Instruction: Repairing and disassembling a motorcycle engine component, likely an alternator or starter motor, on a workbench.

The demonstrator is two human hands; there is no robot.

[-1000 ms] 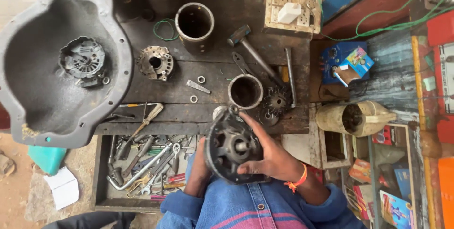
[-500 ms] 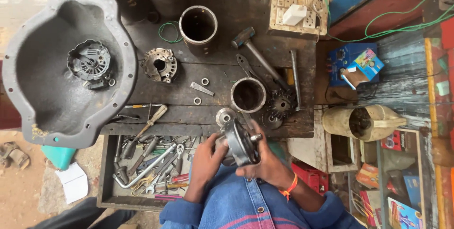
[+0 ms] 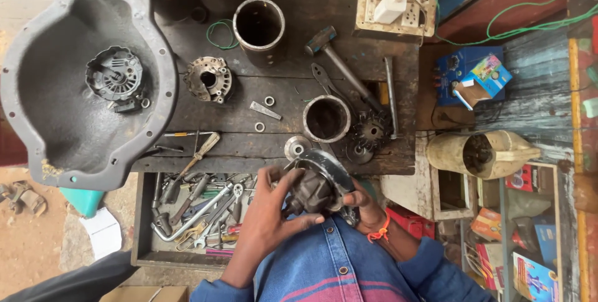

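So the part has been turned again since the earlier shots: a second back its open, webbed face was pointing up at the camera, half a second back it was tipped on edge, and now the dark housing (image 3: 317, 188) sits rolled over with its rim arcing across the top and the lumpy body facing the person. It's also been pulled in closer to the chest, just off the front edge of the bench (image 3: 293, 109).

Left hand (image 3: 268, 215) is wrapped around the lower left side of it, fingers curled over the body. Right hand (image 3: 361, 205) grips the right rim from underneath, thumb side hooked on the edge. Both are closed on the housing, nothing else in either one.

As for progress, my read is it's mid-teardown or mid-inspection. Plenty is already apart: one finned end cover (image 3: 115, 76) lies in the big grey casting (image 3: 37, 90), another round piece (image 3: 208, 79) on the bench, loose washers (image 3: 269, 100) and a small flat plate (image 3: 265, 110) beside it, plus a fan wheel (image 3: 369, 134) by the metal sleeve (image 3: 326, 118). The hammer (image 3: 336, 59) and the drawer of spanners (image 3: 199, 208) aren't being touched. Nothing's going back together yet as far as I can tell.
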